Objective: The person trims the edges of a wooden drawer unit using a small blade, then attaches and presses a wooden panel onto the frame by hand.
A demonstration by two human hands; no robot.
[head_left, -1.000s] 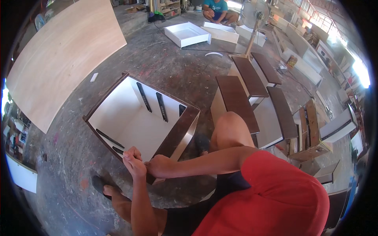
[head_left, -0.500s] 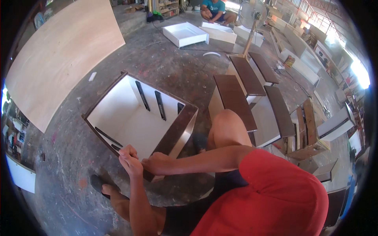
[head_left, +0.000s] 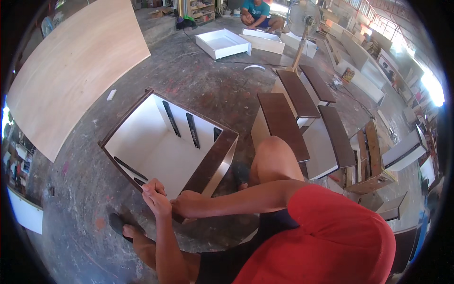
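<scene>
A cabinet carcass (head_left: 208, 168) with a dark brown rim and white inside lies on the floor in front of me, its open side up. Black drawer runners (head_left: 192, 130) are fixed along its inner walls. At its near corner my left hand (head_left: 157, 199) is closed, thumb side up, by the rim. Right beside it my right hand (head_left: 188, 204) is curled into a fist against the brown front edge. Whatever the fingers of either hand hold is hidden. My knee and sandalled feet flank the cabinet.
Several drawers with brown fronts (head_left: 283, 125) stand to the right. White drawer boxes (head_left: 223, 43) lie farther off, near a squatting person (head_left: 257, 16) and a stand fan (head_left: 302, 28). A large plywood sheet (head_left: 78, 71) leans at the left. A wooden crate (head_left: 371, 158) is at far right.
The whole view has tilted slightly, so the cabinet and both hands sit a little lower. Both hands stay at the cabinet's near corner, still closed.
</scene>
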